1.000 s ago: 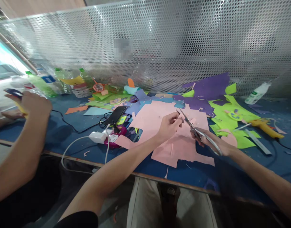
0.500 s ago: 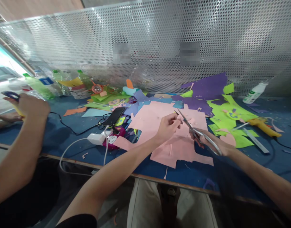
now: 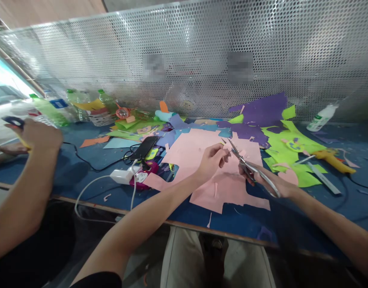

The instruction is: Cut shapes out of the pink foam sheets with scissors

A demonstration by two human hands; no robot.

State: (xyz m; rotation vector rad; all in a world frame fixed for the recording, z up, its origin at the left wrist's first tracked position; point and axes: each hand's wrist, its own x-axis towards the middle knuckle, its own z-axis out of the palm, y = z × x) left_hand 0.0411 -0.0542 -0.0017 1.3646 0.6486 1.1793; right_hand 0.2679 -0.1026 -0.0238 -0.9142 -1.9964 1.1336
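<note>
On our blue flat tabletop (image 3: 306, 212) we've a ragged pink paper sheet (image 3: 188, 150) ctr, silver metal scissors (image 3: 244, 162) over its R side — torn purple paper (image 3: 263, 110) behind, cut lime-green paper (image 3: 276, 140) R, yellow plastic glue gun (image 3: 334, 159) nr that's R edge; black rectangular device (image 3: 144, 149) L — clear plastic bottles (image 3: 50, 110) far L, rear.

Perforated metal screen (image 3: 190, 36) (shiny, partly see-through) behind blue tabletop (image 3: 99, 156); bright light (image 3: 2, 74) far left.

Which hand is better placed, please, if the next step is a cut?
Probably the right hand: it holds the scissors, which are open close to the left hand. The left hand seems occupied with pinching a small pink piece.
</note>
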